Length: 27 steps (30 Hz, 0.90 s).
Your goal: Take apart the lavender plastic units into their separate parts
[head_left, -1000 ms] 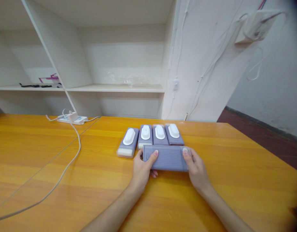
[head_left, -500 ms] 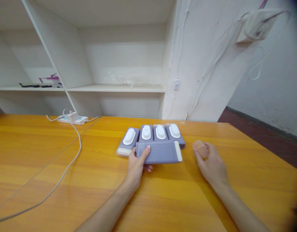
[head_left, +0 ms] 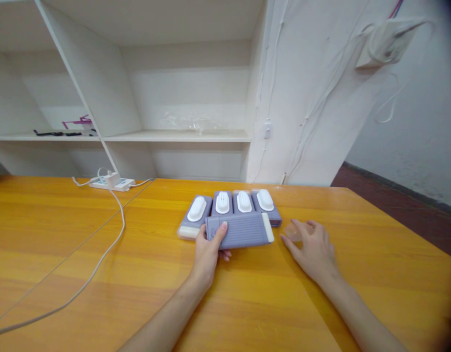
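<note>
Lower centre, left hand [head_left: 206,252] grips a ribbed purple-grey case [head_left: 245,231], likely light, stiff, best held by its edges; whether right hand [head_left: 315,249] holds the translucent cap [head_left: 292,233], I cannot tell

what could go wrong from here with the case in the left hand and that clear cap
The left hand grips the purple-grey case near one end, so the cream end could dip or swing. In view it overlaps the cases behind, so a bump might dislodge a white piece.

The clear cap by the right hand blends into the orange table; it could be overlooked or knocked away.
</note>
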Each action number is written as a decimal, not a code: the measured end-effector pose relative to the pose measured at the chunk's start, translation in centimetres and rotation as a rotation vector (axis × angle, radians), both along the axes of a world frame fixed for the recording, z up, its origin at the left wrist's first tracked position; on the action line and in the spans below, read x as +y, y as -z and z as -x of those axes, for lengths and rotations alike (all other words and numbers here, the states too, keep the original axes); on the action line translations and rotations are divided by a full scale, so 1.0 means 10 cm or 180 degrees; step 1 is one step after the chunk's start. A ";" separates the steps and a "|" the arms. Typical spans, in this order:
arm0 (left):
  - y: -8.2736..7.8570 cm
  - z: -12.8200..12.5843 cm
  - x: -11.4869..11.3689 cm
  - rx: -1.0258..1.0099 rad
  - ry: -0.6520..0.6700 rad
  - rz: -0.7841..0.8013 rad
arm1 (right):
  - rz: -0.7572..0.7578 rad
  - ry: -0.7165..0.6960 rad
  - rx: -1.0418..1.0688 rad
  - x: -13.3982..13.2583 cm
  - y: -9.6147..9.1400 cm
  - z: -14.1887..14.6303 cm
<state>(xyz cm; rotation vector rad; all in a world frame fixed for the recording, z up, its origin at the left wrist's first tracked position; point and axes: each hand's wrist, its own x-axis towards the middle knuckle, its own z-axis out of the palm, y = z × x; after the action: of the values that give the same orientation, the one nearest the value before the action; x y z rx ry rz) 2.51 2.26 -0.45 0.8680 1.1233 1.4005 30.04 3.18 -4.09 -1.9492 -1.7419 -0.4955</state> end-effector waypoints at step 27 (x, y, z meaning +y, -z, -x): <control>-0.05 0.00 -0.05 -0.0057 0.0462 -0.0382 | 0.0980 -0.1788 0.4970 -0.30 -0.22 0.68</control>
<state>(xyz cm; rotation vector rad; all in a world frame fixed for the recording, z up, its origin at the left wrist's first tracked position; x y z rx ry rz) 2.51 1.72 0.01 1.0007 0.9506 1.3628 23.23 0.17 -1.86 -1.1199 -1.0897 1.2274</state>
